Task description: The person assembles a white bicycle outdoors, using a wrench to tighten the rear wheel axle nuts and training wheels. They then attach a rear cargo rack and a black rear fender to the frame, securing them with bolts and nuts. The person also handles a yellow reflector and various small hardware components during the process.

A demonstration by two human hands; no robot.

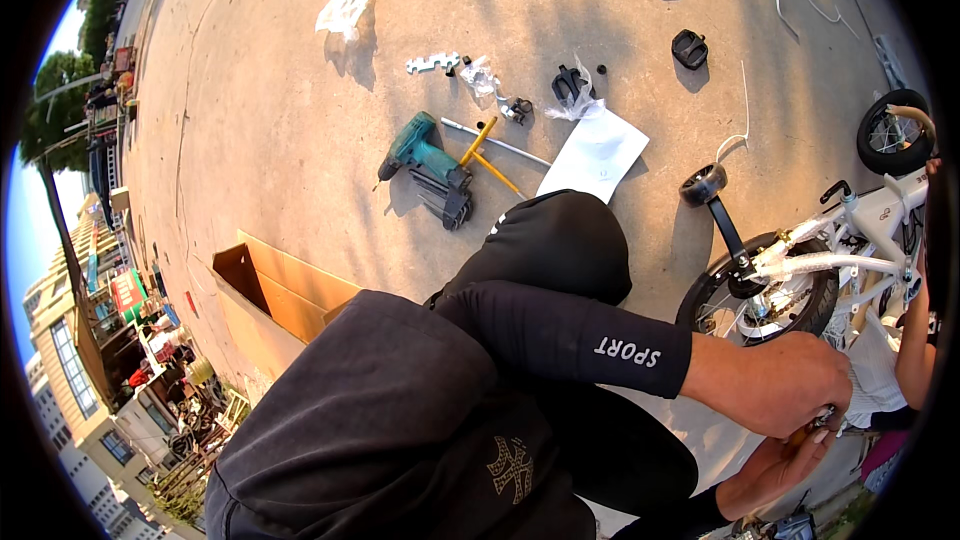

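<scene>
My left hand (pixel 785 382), below a black sleeve, is closed with its back up, beside the small white bicycle (pixel 875 225). My right hand (pixel 778 472) meets it from below, fingers bent against the same spot. Between them shows a small shiny metal piece with an orange-brown part; its kind is mostly hidden by my fingers. White wrapping (pixel 875 372) lies just past my left hand. Above the hands are the bicycle's spoked wheel (pixel 822 312) and a small black training wheel (pixel 704 184) on a black arm. Another person's forearm (pixel 913 340) reaches in at the right edge.
Ahead of my knee (pixel 560 240) lie a teal cordless drill (pixel 425 155), a yellow T-handle wrench (pixel 490 168) and a white paper sheet (pixel 597 155). Black pedals (pixel 690 49), a flat wrench (pixel 432 63) and plastic wrap (pixel 344 5) are scattered beyond. An open cardboard box (pixel 285 290) stands left.
</scene>
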